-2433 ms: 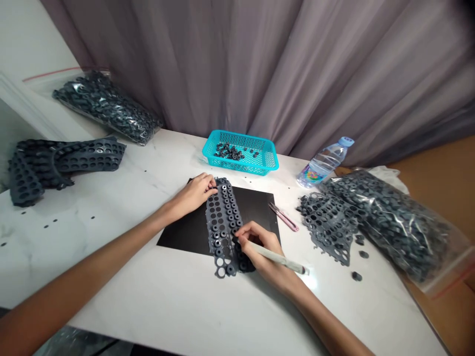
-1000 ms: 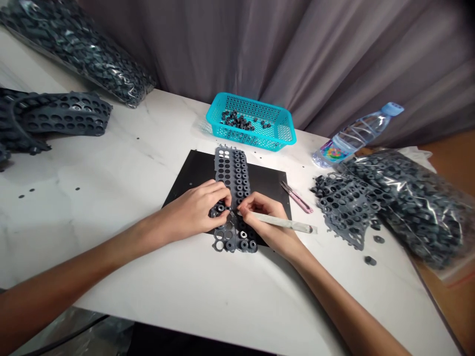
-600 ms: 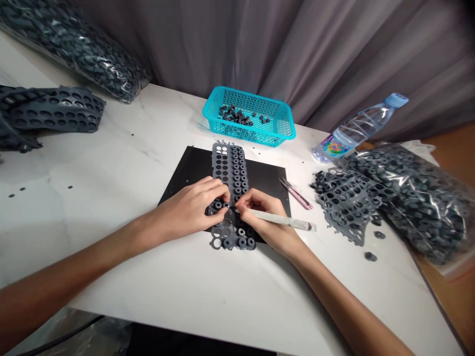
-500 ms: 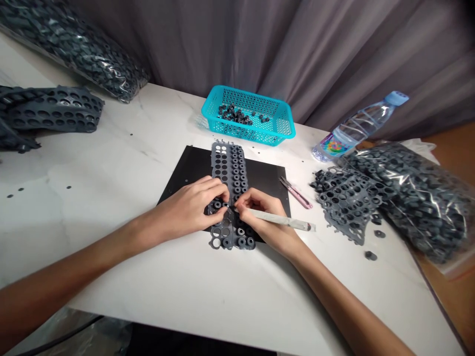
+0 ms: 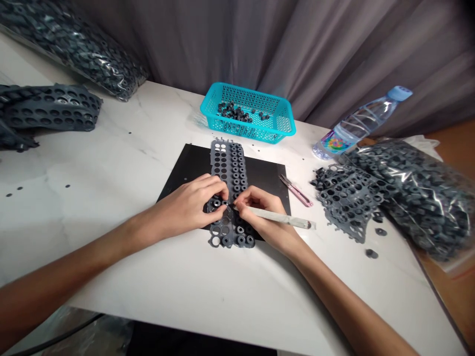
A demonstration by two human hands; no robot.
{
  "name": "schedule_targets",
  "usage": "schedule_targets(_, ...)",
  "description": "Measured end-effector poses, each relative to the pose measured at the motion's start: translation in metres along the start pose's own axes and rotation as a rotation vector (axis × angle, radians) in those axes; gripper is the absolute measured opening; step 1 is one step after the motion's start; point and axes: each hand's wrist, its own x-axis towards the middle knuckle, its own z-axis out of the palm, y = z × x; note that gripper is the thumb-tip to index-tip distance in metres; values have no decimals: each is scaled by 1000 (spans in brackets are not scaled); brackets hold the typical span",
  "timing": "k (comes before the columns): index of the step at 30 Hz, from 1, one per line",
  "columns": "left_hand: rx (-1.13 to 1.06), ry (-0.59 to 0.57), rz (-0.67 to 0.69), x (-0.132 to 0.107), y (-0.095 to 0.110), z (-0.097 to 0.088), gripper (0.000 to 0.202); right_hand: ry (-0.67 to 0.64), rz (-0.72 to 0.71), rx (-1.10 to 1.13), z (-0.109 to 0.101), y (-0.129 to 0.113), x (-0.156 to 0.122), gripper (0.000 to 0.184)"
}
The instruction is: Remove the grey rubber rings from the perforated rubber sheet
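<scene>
A dark grey rubber sheet [image 5: 230, 163] with rows of round holes and ring-shaped parts lies lengthwise on a black mat [image 5: 265, 180]. My left hand [image 5: 196, 200] rests over its left side, thumb and forefinger closed on a small rubber ring part [image 5: 224, 203] in the sheet. Opposite, my right hand [image 5: 265, 212] grips a slim, pale-handled tool [image 5: 284, 217] like a pen. Its tip points at the pinched part; my fingers partly hide the tip, so its shape is unclear.
A turquoise basket [image 5: 248, 133] holding loose rubber parts stands behind the mat. Pink-handled thread snips [image 5: 297, 190] lie at right, near a water bottle [image 5: 356, 123], a holed rubber scrap [image 5: 349, 202] and a bag of parts [image 5: 426, 198]. More rubber sheets [image 5: 52, 109] and another bag [image 5: 81, 49] lie left.
The whole view has shifted very slightly. Both hands keep their places at the sheet, with the tool tip still beside the pinched part.
</scene>
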Motion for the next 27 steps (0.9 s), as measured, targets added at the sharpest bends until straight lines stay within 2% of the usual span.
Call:
schedule_targets(9,12,-10,-11,-1,0,1,1,-15,-8,-30,0,-2,0,4)
schedule_targets(14,73,-9,25,-1,1,0,10,-24,-21,-37,0,-2,0,5)
schedule_targets(23,505,16,228,-6,10,8,20,-20,-22,-60,2,-10,1,8)
schedule_targets(27,569,22,265,-7,14,7,25,-32,-17,-64,1,-11,1,10)
